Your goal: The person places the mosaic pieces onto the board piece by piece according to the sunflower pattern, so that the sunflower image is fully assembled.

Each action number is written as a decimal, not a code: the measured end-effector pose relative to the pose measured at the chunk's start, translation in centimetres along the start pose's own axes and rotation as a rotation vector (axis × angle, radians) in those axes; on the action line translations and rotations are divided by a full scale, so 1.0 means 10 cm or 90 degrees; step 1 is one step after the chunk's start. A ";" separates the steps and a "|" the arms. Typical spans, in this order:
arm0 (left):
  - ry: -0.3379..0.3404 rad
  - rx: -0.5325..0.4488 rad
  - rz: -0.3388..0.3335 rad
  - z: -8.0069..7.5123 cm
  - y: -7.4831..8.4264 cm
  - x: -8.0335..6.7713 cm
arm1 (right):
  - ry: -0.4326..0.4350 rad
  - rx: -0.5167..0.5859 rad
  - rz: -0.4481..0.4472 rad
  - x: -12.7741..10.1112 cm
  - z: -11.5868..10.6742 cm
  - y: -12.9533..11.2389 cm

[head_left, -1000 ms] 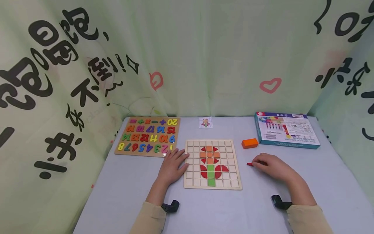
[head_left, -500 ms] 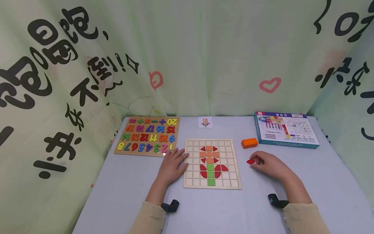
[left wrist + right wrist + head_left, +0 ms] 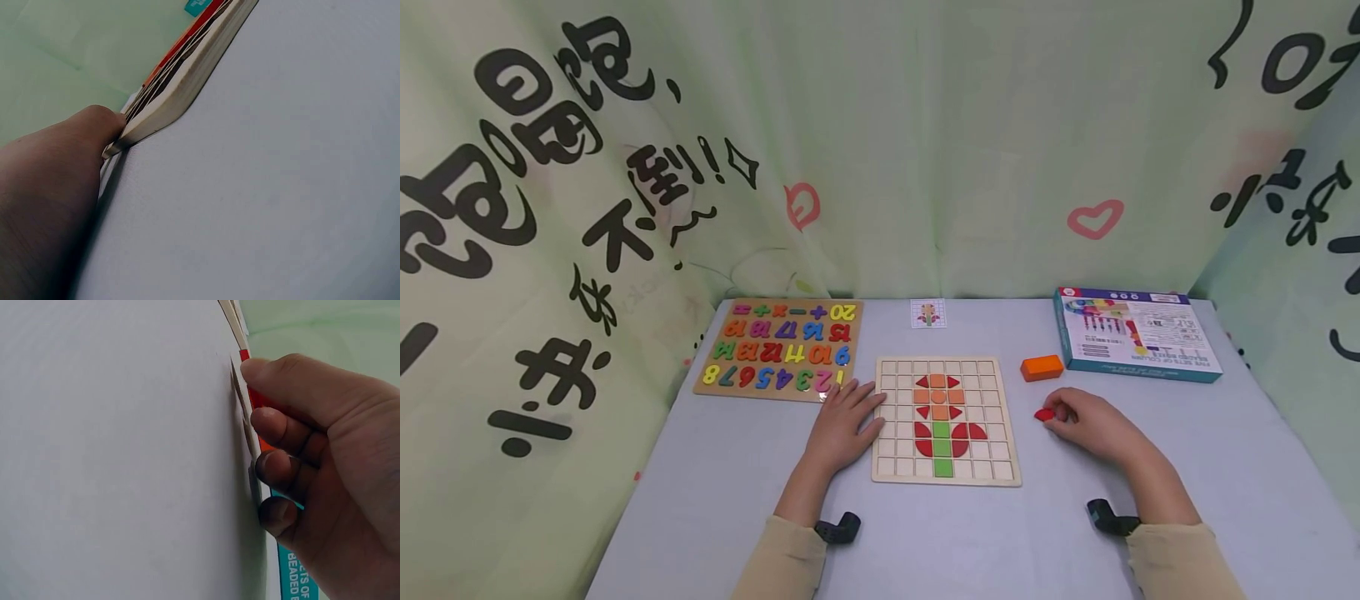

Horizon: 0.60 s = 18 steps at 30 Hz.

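Note:
In the head view, my left hand (image 3: 848, 423) rests with extended fingers on the left edge of a wooden grid board (image 3: 883, 471). Its thumb (image 3: 103, 122) lies against the board's edge in the left wrist view. Red, orange and green tiles form a flower-like figure on the grid, with curved red pieces (image 3: 959, 442) beside a green stem (image 3: 942, 447). Right of the board, my right hand (image 3: 1093, 423) pinches a small red tile (image 3: 1043, 414) between thumb and fingers. The right wrist view shows its other fingers curled, with part of the red tile (image 3: 244, 355) at the thumb tip.
An orange block (image 3: 1041, 367) lies just beyond my right hand, near a flat teal-edged box (image 3: 1142, 333). A number board (image 3: 752, 394) sits at the back left. Behind the grid board is a small picture card (image 3: 927, 313). Curtains enclose the table.
My right hand has shifted slightly and turned the red tile so more of its face shows. The left hand and the board stay in place.

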<state>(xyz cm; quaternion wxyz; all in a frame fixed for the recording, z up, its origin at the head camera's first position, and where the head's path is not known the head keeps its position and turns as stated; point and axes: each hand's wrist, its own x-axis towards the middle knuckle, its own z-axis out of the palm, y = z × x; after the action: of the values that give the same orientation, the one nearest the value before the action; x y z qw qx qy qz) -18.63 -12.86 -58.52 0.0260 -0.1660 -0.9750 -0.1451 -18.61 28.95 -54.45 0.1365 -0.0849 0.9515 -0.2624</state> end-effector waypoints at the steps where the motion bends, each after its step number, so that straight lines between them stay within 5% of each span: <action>1: -0.001 0.002 -0.001 0.00 0.00 0.00 | 0.004 0.003 -0.007 0.00 0.00 0.00; 18: -0.002 0.003 0.002 0.01 0.00 0.00 | 0.013 0.000 -0.088 0.11 0.11 -0.38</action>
<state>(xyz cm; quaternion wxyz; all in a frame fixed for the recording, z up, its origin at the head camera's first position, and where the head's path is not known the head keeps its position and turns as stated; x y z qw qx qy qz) -18.66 -12.87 -58.62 0.0254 -0.1675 -0.9752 -0.1423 -18.97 24.96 -53.58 0.1081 -0.1479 0.9447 -0.2719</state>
